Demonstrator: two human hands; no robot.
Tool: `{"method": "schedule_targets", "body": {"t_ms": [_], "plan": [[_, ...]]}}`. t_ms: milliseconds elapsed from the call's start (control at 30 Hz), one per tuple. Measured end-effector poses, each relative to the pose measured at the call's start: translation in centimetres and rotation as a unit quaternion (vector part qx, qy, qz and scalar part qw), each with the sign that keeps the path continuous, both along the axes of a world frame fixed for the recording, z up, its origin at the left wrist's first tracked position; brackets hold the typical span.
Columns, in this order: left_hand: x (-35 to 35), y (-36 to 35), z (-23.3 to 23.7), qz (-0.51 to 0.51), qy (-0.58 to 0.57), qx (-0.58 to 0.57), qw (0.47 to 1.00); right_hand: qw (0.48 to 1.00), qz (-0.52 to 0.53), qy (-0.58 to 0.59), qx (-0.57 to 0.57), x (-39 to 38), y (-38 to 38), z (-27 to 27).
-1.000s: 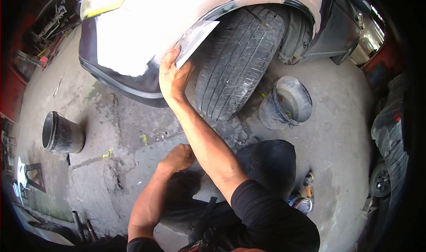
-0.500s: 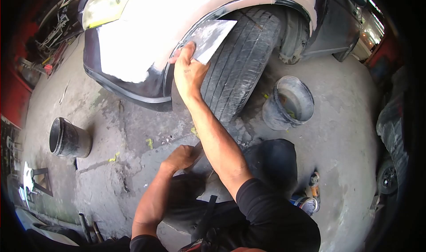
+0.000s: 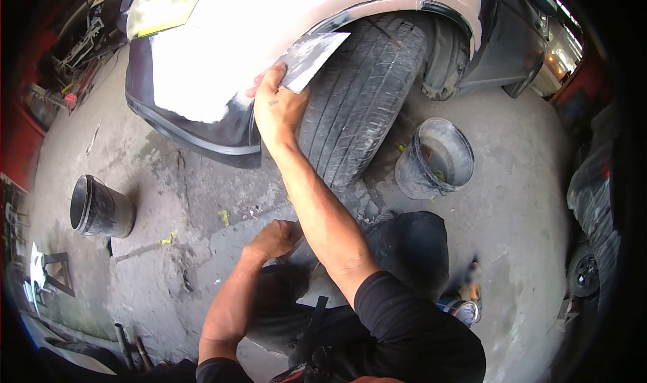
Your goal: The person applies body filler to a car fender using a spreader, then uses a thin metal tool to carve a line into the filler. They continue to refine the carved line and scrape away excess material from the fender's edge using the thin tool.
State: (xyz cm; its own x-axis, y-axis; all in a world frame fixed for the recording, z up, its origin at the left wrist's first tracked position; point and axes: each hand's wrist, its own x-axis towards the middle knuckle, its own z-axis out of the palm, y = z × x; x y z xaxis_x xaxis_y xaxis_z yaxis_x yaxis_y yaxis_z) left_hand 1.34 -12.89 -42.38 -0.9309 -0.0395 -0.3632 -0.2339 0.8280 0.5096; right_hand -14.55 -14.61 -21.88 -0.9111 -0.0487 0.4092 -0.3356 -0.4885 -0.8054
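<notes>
My right hand (image 3: pixel 278 113) reaches up to the front wheel arch, closed on a flat putty spreader (image 3: pixel 311 59) smeared grey and white. The spreader overlaps the arch edge and the tyre (image 3: pixel 364 100) in this view. Left of it is the car's bumper corner (image 3: pixel 202 66), coated white, with bare dark plastic along its lower edge. Low in front of my body, my left hand (image 3: pixel 275 238) is closed in a fist beside my right forearm. What it grips is mostly hidden by that forearm; I cannot tell its kind.
A water bucket (image 3: pixel 441 157) stands right of the tyre, and a dark bucket (image 3: pixel 101 208) at the left. A tin (image 3: pixel 464 310) and an orange-labelled bottle (image 3: pixel 474 290) are by my right knee. Yellow-green scraps (image 3: pixel 168 238) lie on the concrete floor (image 3: pixel 519 201).
My right hand has shifted slightly left with the putty spreader, along the arch edge. My left hand stays nearly where it was.
</notes>
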Motion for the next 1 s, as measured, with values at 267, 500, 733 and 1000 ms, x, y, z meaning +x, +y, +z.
{"method": "schedule_targets", "body": {"t_ms": [267, 500, 733, 1000], "plan": [[0.6, 0.2, 1.3, 0.031, -0.004, 0.029, 0.999, 0.982, -0.116, 0.109, 0.104, -0.9, -2.0, -3.4], [1.0, -0.1, -0.4, 0.045, 0.097, 0.112, 0.988, 0.981, -0.126, 0.078, 0.123, 1.6, -3.3, -5.3], [0.3, -0.1, 2.2, 0.040, -0.023, 0.049, 0.998, 0.997, 0.012, -0.072, 0.008, 2.7, 3.3, -3.9], [0.7, -0.1, 1.8, 0.059, 0.007, 0.011, 0.998, 0.852, -0.077, 0.429, 0.288, -10.1, 14.6, 0.4]]}}
